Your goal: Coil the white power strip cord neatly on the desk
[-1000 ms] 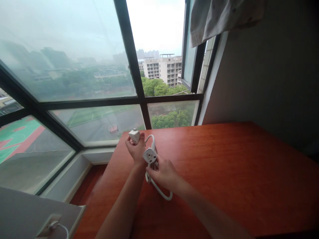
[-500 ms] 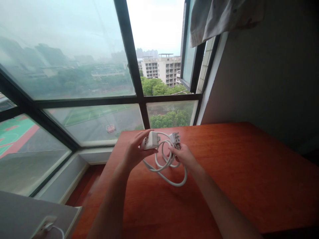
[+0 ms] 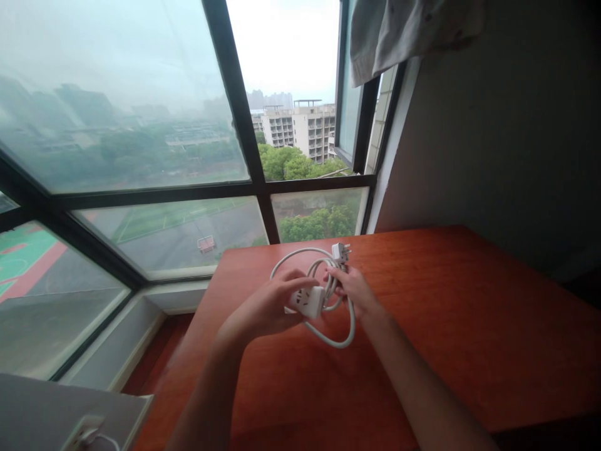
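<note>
A white power strip (image 3: 308,302) with socket slots on its face sits in my left hand (image 3: 270,305), thumb and fingers closed round its left end. Its white cord (image 3: 345,341) hangs in loose loops between and below both hands. My right hand (image 3: 357,289) is closed on the bunched loops of the cord just under the plug. The white plug (image 3: 340,252) sticks up above my right fingers, its metal prongs pointing right. Both hands are held over the reddish-brown table (image 3: 422,326). The far end of the strip is partly covered by my left palm.
Beyond the table's far edge stands a dark-framed window (image 3: 263,188), one pane swung outward. A pale cloth (image 3: 413,31) hangs at the top right. At the lower left, a wall socket (image 3: 89,432) has a white plug and cable in it.
My left hand has brought the power strip down and to the right, turning its slotted face into view. The plug in my right hand has shifted slightly up and right.
</note>
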### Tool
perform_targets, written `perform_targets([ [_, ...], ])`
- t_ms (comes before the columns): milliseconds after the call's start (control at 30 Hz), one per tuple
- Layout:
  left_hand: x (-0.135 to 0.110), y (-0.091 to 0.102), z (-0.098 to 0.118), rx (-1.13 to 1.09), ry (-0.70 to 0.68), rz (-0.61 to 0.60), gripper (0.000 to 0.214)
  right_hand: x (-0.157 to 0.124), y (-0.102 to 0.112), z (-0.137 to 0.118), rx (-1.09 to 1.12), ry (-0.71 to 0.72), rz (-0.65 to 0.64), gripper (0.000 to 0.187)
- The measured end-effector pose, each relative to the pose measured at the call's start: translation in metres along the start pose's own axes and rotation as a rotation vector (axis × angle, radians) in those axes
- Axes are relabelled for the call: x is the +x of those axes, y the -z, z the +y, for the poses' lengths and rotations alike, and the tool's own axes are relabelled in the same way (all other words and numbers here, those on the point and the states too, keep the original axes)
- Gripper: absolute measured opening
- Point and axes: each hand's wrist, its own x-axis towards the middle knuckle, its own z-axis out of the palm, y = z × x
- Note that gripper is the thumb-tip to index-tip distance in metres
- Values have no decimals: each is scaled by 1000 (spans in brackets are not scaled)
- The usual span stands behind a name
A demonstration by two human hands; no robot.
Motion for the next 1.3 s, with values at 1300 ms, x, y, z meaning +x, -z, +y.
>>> perform_targets([
  [1300, 31, -84, 7, 358, 323, -34, 45, -10, -19, 4, 40, 372, 286, 22],
])
